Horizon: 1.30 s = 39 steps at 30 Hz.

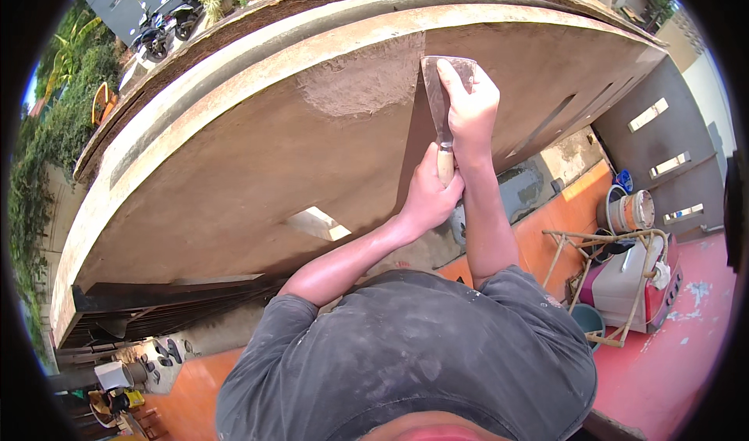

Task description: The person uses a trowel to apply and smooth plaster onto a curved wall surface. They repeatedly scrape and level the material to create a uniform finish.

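A wide metal scraper [433, 90] with a pale wooden handle is held upright before a brown plastered wall [234, 168]. My left hand [429, 187] is wrapped round its handle. My right hand [472, 109] grips the blade higher up, thumb lying on the metal near the top edge. The blade's top reaches just below the wall's curved upper edge, beside a lighter, rough patch of plaster [359, 74]. Whether the blade touches the wall is not clear.
At right are stacked buckets [628, 211], a wooden frame [566, 238], a white-and-red container [632, 285] and a grey slotted wall [663, 145]. A dark metal grille [148, 316] and sandals [168, 351] are lower left. Motorbikes [156, 31] stand beyond the wall.
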### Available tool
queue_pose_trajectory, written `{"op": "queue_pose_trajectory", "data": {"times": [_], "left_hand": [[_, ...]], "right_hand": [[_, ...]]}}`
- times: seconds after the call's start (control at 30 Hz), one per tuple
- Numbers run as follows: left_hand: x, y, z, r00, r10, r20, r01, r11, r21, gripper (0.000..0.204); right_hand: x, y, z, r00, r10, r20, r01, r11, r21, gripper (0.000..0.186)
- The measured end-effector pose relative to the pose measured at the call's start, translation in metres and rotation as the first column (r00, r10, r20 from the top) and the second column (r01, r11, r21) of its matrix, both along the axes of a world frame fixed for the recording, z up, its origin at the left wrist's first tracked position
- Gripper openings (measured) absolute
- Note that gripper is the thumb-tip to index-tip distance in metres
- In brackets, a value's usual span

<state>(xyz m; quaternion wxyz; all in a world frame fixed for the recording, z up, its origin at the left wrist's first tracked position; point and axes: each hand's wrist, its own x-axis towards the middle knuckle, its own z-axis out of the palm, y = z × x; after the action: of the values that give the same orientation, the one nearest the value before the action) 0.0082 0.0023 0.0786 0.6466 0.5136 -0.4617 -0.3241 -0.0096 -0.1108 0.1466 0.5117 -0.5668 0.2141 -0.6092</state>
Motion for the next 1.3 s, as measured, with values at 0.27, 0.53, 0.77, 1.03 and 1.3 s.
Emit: {"op": "queue_pose_trajectory", "data": {"times": [0.27,0.53,0.77,1.03,1.3], "left_hand": [[0.006,0.001,-0.019,1.0,-0.03,-0.002,0.03,0.999,-0.041,0.024],[0.01,0.006,-0.017,0.998,-0.038,0.051,0.037,0.999,0.028,0.021],[0.008,-0.002,-0.005,0.998,-0.057,0.007,0.057,0.998,-0.001,0.025],[0.004,-0.01,-0.019,0.995,-0.086,-0.047,0.088,0.994,0.058,0.028],[0.017,-0.013,0.004,0.996,-0.059,0.071,0.062,0.998,-0.03,0.025]], "right_hand": [[0.007,0.004,-0.011,1.0,0.009,-0.021,-0.009,1.0,0.0,0.01],[0.008,0.001,-0.016,0.998,0.038,0.05,-0.043,0.994,0.096,0.009],[0.004,-0.005,-0.001,0.993,0.112,0.038,-0.116,0.982,0.151,0.009],[-0.002,-0.011,-0.013,0.996,0.084,0.032,-0.088,0.987,0.138,0.008],[0.002,-0.011,0.021,0.992,0.111,0.062,-0.116,0.988,0.098,0.011]]}}
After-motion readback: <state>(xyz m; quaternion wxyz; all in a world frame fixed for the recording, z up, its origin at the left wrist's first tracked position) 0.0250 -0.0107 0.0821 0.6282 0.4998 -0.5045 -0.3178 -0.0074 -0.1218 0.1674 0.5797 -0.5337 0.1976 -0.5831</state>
